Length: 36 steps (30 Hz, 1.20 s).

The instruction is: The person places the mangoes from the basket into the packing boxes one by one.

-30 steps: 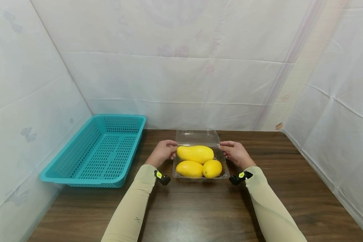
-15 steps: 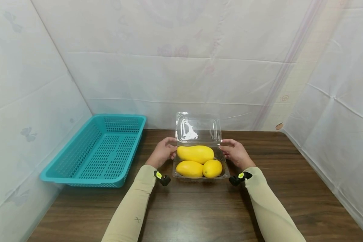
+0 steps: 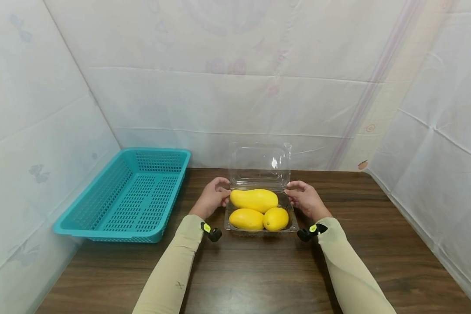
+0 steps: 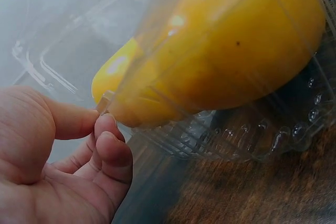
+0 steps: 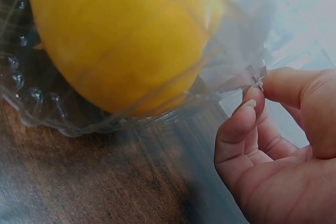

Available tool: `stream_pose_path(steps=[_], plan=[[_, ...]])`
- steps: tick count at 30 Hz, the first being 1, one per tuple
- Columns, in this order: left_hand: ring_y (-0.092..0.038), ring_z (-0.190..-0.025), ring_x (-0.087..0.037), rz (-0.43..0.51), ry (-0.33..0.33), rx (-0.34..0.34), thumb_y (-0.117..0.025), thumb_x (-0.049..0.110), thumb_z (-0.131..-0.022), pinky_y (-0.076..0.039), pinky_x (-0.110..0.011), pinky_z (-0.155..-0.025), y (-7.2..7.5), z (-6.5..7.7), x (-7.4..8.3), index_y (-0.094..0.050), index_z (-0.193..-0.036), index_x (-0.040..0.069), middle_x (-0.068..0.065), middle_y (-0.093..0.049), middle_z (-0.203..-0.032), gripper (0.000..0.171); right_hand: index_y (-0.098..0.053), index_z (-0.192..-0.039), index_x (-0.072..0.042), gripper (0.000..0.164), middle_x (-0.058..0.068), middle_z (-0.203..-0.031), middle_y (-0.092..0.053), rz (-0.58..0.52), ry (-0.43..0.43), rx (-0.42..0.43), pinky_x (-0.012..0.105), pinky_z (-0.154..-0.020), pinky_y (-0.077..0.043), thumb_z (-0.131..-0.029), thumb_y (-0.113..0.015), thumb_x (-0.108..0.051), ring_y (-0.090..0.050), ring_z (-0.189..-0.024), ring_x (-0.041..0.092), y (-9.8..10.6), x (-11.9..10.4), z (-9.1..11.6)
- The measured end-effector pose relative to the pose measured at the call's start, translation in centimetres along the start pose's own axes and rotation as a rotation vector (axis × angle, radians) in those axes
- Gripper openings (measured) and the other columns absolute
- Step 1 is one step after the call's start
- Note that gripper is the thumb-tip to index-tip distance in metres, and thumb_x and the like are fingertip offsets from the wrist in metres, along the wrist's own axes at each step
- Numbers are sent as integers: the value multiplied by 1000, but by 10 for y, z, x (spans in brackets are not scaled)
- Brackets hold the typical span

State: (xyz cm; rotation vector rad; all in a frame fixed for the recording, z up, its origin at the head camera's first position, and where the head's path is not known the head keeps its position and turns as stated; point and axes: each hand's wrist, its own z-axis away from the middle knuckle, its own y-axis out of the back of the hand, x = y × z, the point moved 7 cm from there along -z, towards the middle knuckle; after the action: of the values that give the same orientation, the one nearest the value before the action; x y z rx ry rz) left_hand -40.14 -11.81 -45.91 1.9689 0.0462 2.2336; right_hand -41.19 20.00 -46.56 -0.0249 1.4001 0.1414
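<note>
A clear plastic clamshell box (image 3: 261,231) sits mid-table with its lid (image 3: 260,163) raised behind it. Inside lie three yellow mangoes: a long one (image 3: 254,199) at the back, two shorter ones (image 3: 246,219) in front. My left hand (image 3: 211,198) pinches the box's rear left corner by the hinge. At the rear right corner, my right hand (image 3: 307,200) does likewise. Thumb and index fingertip meet on the plastic edge in the left wrist view. The right wrist view shows the same pinch on a small clear corner, beside a mango (image 5: 126,45).
A turquoise slotted basket (image 3: 166,218) stands on the left of the dark wooden table (image 3: 235,274). White sheeting (image 3: 204,100) hangs close behind the box and along both sides. A black wrist camera (image 3: 211,231) sits on each sleeve near the box's sides.
The lid has swung up from a low, leaned-back position to nearly upright. Both hands keep their places at the rear corners, and the mangoes have not moved.
</note>
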Motion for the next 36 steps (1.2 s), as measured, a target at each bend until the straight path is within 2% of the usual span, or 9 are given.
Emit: stream_pose_path(steps=[13,36], plan=[[-55,-70,-21,-17,-5,-13,-60,7,-103,-52,-27,-64,0,0,1,-55,-127,11,-10,-60,-92,25,-64,-113,-8,17,1,-89,-67,9,-7,21,24,-63,-53,-98,-69,-15,-56,-68,13,0,3,0],[-56,-68,-20,15,-24,-29,-58,4,-103,-52,-27,-63,-2,2,4,-54,-121,10,-9,-60,-90,20,-63,-111,-9,13,1,-93,-69,-2,-10,-3,24,-63,-53,-99,-68,-14,-57,-68,12,0,1,-1]])
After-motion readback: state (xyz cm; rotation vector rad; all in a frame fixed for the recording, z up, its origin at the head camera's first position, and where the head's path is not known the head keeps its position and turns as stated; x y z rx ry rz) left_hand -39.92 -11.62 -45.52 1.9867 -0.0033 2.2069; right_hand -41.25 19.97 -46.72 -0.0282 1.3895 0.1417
